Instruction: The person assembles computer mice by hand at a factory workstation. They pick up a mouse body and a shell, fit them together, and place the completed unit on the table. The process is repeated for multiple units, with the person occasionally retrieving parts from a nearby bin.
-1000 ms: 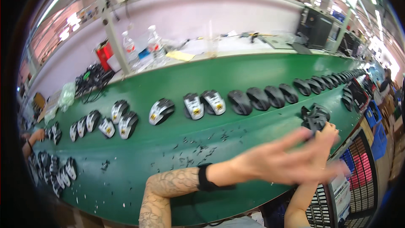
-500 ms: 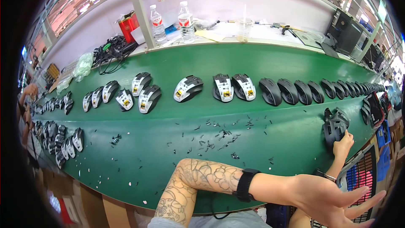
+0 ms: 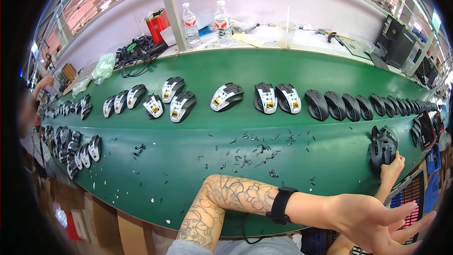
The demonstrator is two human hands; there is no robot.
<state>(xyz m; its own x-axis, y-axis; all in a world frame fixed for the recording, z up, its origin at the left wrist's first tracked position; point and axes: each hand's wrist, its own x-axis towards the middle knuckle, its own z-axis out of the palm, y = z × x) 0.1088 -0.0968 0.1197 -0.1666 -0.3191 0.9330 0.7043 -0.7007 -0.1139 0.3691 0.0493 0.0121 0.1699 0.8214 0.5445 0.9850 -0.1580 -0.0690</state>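
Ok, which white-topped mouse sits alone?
The white-topped mouse between the cluster on its left and the pair on its right; only it has wide gaps both sides.

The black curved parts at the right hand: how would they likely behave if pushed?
The black curved parts would probably shift against each other, since they overlap in a heap by the right hand. They seem stiff, holding curved shapes.

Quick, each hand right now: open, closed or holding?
Left hand: open, no object visible in it.
Right hand: at the black plastic parts; grip unclear.
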